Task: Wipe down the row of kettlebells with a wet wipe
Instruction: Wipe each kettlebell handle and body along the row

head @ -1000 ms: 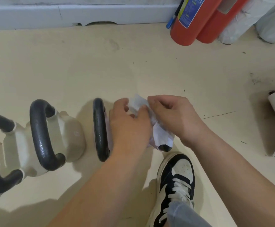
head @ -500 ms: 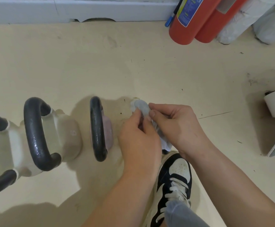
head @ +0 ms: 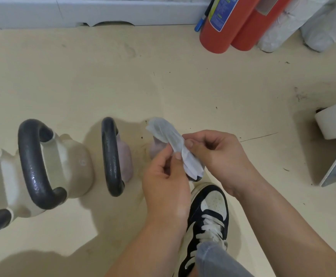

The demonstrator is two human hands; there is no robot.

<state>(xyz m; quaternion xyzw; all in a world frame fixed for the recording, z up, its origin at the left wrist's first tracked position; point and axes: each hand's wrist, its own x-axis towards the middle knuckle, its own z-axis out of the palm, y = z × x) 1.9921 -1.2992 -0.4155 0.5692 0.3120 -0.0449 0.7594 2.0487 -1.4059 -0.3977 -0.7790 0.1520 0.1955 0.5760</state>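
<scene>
Down low, a black-and-white shoe (head: 213,202) stood. Past it, the left hand (head: 163,176) and right hand (head: 217,154) each had a grip pinched on the wet wipe (head: 167,132), just right of the kettlebells (head: 73,164). Red fire extinguishers (head: 217,33) stood farthest back.

Both forearms extended forward and down, left hand (head: 164,176) back up, thumb and forefinger pinching wet wipe (head: 168,132), right hand (head: 217,154) just beside it, fingers curled, thumb pressed on same wipe
</scene>
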